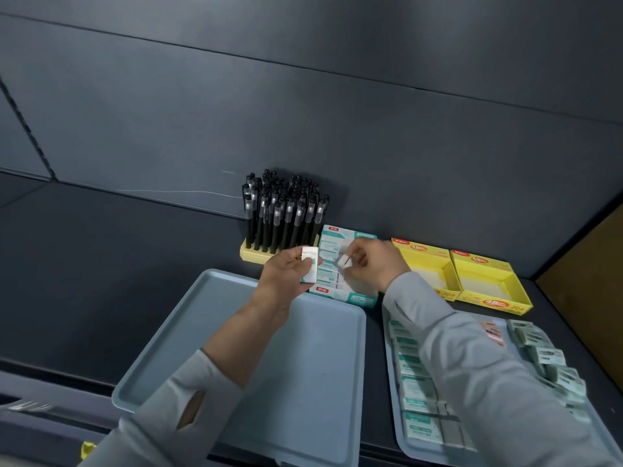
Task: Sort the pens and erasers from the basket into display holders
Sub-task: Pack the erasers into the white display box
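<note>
Dark shelf: pens racked; my left hand grips erasers, right hand pinches one over teal box; tray mostly full

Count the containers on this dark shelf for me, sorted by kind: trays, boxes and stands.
Blue-grey trays: 2
Yellow display boxes: 2
Teal-and-white eraser box: 1
Yellow pen stand: 1
Total: 6

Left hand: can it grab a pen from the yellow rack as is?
Probably not: the pens stand just behind the left hand with nothing between, but it grips an eraser.
</note>
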